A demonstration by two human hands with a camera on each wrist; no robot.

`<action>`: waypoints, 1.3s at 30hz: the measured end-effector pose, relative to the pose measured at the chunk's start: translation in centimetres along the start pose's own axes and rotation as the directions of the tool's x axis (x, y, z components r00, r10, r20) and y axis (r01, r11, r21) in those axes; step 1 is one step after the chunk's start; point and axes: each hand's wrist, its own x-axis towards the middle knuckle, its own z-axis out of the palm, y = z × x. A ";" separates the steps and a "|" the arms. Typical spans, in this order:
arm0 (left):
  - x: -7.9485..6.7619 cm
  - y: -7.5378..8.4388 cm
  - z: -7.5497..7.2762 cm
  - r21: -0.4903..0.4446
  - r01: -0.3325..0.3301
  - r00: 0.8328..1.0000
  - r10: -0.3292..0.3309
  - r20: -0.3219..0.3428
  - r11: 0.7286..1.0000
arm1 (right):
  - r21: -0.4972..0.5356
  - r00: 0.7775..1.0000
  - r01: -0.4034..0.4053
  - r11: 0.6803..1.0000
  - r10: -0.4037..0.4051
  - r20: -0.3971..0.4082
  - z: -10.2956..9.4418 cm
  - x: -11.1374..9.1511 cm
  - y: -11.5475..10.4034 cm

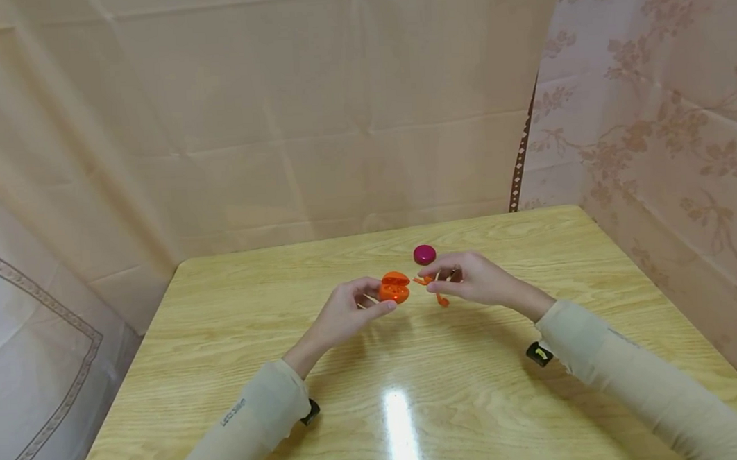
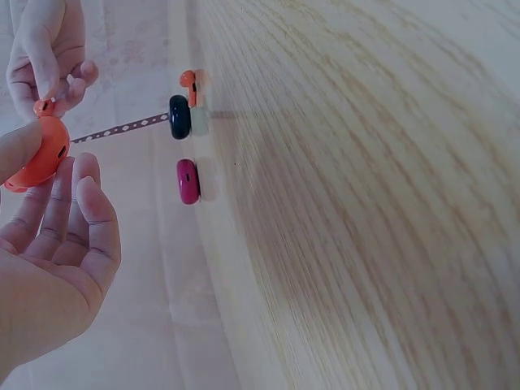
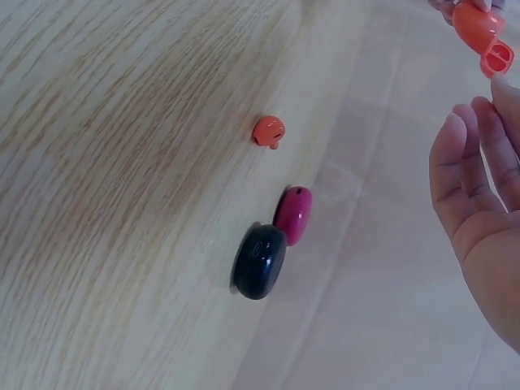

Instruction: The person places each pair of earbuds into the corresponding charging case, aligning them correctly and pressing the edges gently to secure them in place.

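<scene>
My left hand (image 1: 348,311) holds an orange earbud case (image 1: 395,295) above the table, its lid standing open. To the right of it, my right hand (image 1: 480,280) pinches an orange earbud (image 1: 422,280) between thumb and fingers, a short way from the case in the head view. In the left wrist view the held earbud (image 2: 44,106) shows at the right hand's fingertips, close beside the case. A second orange earbud (image 3: 268,132) lies on the table below the right hand.
A magenta round case (image 1: 425,255) sits on the table behind the right hand. Near it stands a dark glossy case (image 3: 260,262), mostly covered by the right hand in the head view. Curtains hang behind the wooden table (image 1: 253,298).
</scene>
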 end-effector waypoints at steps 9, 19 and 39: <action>0.1 -0.3 0.0 -0.004 -0.015 1.000 0.015 0.001 1.000 | 0.029 1.000 0.006 1.000 -0.006 0.013 0.0 0.5 -0.8; 0.1 -0.1 0.0 -0.034 -0.015 1.000 0.015 0.008 0.999 | -0.100 0.999 0.048 0.994 -0.045 0.028 0.1 1.1 -2.1; -0.2 0.0 0.3 0.018 -0.038 0.998 0.039 -0.044 0.999 | -0.074 0.999 0.041 0.996 -0.041 0.005 1.1 1.5 -3.4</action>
